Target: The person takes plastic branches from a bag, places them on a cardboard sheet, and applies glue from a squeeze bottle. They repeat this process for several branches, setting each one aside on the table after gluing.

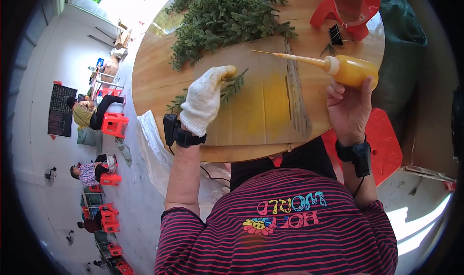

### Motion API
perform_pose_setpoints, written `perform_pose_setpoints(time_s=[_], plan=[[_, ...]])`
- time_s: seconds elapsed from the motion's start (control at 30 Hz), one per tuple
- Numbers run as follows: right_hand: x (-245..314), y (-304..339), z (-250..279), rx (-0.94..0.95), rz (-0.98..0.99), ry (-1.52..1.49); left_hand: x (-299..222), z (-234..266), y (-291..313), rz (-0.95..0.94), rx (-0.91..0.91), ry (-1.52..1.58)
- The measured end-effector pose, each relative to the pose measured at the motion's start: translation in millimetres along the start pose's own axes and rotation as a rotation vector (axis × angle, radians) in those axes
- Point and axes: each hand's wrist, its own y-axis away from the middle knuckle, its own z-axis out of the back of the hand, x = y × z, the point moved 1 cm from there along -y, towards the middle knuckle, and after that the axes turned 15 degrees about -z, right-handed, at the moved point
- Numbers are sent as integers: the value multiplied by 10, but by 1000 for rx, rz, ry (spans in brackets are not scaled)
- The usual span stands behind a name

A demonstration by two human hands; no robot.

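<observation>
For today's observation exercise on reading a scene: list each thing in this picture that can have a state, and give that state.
Left hand in a white knit glove: closed on a green fern-like sprig, pressing it to the board.
Bare right hand: gripping the bottle.
Yellow squeeze bottle with long thin nozzle: tipped on its side, nozzle pointing left.
Pile of green fern-like sprigs: loose on the table.
Tan cardboard sheet: lying flat, stained yellow.
Black binder clip: lying on the table.

Round wooden table: cardboard, green sprigs
</observation>
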Motion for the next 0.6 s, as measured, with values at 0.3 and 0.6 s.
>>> perform_pose_setpoints(time_s=[0.3,0.6], plan=[[7,10,37,3,-30,83,-17,46,258,186,-212,-78],[0,11,51,35,7,73,-293,-96,280,212,-236,-102]])
